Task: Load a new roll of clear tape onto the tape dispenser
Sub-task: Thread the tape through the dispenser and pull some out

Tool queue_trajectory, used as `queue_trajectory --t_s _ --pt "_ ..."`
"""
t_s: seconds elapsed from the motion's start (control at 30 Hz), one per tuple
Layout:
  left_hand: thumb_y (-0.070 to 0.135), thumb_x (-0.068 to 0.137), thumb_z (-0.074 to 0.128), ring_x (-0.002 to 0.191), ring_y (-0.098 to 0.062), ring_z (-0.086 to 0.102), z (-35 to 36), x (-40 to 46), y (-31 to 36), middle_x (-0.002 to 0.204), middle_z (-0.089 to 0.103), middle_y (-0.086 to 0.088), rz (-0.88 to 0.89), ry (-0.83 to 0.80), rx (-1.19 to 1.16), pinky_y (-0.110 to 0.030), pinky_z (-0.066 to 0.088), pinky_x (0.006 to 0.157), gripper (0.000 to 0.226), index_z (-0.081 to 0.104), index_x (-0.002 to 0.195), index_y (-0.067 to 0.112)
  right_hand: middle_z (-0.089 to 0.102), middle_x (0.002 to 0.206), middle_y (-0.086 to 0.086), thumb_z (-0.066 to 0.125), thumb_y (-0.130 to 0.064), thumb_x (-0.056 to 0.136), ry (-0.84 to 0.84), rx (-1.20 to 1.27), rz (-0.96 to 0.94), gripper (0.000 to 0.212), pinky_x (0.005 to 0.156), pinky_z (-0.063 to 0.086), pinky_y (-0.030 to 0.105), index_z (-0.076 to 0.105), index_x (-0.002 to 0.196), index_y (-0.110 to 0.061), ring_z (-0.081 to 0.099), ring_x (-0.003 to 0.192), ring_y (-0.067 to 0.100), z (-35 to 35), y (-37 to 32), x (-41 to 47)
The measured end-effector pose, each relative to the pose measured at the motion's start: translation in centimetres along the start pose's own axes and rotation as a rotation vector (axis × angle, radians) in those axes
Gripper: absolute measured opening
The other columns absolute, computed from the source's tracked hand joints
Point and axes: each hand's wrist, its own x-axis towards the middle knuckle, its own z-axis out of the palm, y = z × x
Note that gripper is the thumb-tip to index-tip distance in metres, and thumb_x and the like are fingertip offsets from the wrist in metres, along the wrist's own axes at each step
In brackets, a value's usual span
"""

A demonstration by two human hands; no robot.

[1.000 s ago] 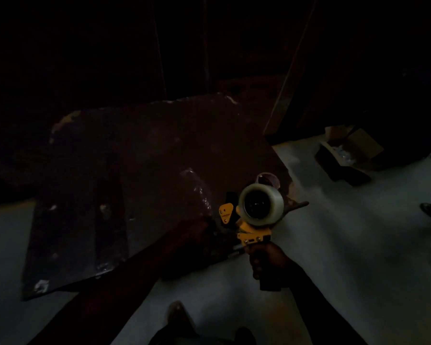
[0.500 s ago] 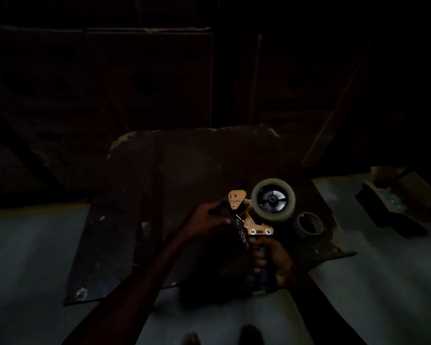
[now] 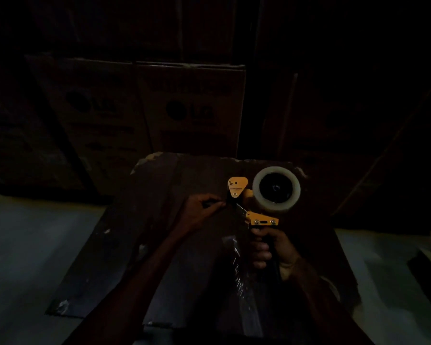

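Right hand [image 3: 271, 247]: grips dispenser [image 3: 255, 215] handle, upright
Roll [image 3: 276, 189]: clear tape, mounted on dispenser
Left hand [image 3: 202, 207]: fingertips pinched at dispenser's front
Beneath: cardboard [image 3: 139, 240] on floor [image 3: 30, 245]
Behind: boxes [image 3: 139, 108], dim

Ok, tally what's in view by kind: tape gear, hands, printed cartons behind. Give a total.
Tape dispenser: 1
Tape roll on it: 1
Hands: 2, left hand and right hand
Printed cartons clearly visible: 2, one carton and another carton
Total: 6
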Motion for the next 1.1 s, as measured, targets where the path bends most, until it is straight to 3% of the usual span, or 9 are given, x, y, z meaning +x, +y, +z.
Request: queue_trajectory --t_s 0.17,0.3,0.37,0.47,0.7,0.93,1.0,1.1 --pt "0.007 0.084 0.067 0.088 0.018 0.06 -0.7 2.7 3.0 0.101 0.067 0.005 0.089 -0.003 0.094 -0.005 0.046 0.079 0.015 0.072 0.098 0.006 0.039 0.046 -0.005 0.083 -0.019 0.062 -0.041 -0.054 0.047 0.033 0.04 0.036 0.023 0.05 0.058 -0.016 0.037 0.034 0.009 -0.8 -4.6 0.0" --pt "0.015 0.085 0.066 0.086 0.007 0.064 -2.3 4.3 4.0 0.094 0.066 0.016 0.1 -0.059 0.174 -0.018 0.054 0.078 0.015 0.068 0.094 0.027 0.039 0.046 -0.006 0.085 -0.019 0.059 -0.043 -0.11 0.067 0.033 0.04 0.036 0.022 0.052 0.059 -0.016 0.036 0.033 0.008 -0.8 -7.2 1.0" --pt "0.015 0.085 0.067 0.086 -0.001 0.066 -3.3 5.2 4.1 0.088 0.067 0.016 0.108 -0.081 0.189 -0.023 0.054 0.078 0.016 0.068 0.09 0.03 0.038 0.046 -0.006 0.086 -0.02 0.058 -0.05 -0.122 0.087 0.034 0.041 0.033 0.022 0.052 0.057 -0.016 0.036 0.033 0.008 -0.8 -8.1 1.8" --pt "0.015 0.083 0.07 0.081 0.001 0.067 -4.7 6.2 4.1 0.083 0.068 0.019 0.133 -0.076 0.215 -0.024 0.054 0.076 0.014 0.07 0.088 0.028 0.039 0.046 -0.006 0.087 -0.018 0.057 -0.081 -0.1 0.122 0.036 0.04 0.035 0.023 0.051 0.058 -0.015 0.037 0.034 0.009 -0.7 -8.9 2.9" --pt "0.011 0.081 0.072 0.082 0.018 0.06 -8.3 8.5 3.9 0.083 0.066 0.017 0.229 -0.115 0.319 -0.003 0.044 0.073 0.008 0.074 0.089 0.013 0.041 0.047 -0.004 0.084 -0.015 0.063 -0.145 -0.071 0.165 0.036 0.041 0.038 0.023 0.048 0.061 -0.015 0.039 0.035 0.009 -0.2 -9.5 4.9" --pt "0.004 0.083 0.067 0.081 0.016 0.061 -12.5 12.0 3.3 0.08 0.065 0.04 0.214 -0.149 0.346 -0.004 0.045 0.073 0.014 0.07 0.094 0.013 0.042 0.051 -0.004 0.075 -0.016 0.073 -0.156 -0.074 0.191 0.025 0.044 0.04 0.024 0.051 0.065 -0.014 0.041 0.038 0.01 -1.3 -10.4 5.1" --pt "0.005 0.082 0.069 0.08 0.016 0.061 -12.5 12.8 4.2 0.074 0.067 0.03 0.234 -0.172 0.347 -0.003 0.044 0.07 0.014 0.071 0.094 0.012 0.043 0.05 -0.004 0.076 -0.017 0.072 -0.156 -0.08 0.2 0.025 0.043 0.04 0.024 0.052 0.066 -0.015 0.041 0.038 0.009 -1.4 -10.4 5.0" --pt "0.008 0.078 0.074 0.08 0.009 0.064 -12.3 13.7 4.9 0.084 0.069 0.012 0.262 -0.16 0.286 -0.007 0.047 0.071 0.013 0.072 0.09 0.004 0.046 0.052 -0.005 0.07 -0.019 0.079 -0.204 -0.099 0.19 0.018 0.046 0.039 0.024 0.056 0.067 -0.015 0.042 0.04 0.008 -1.2 -10.3 5.1"
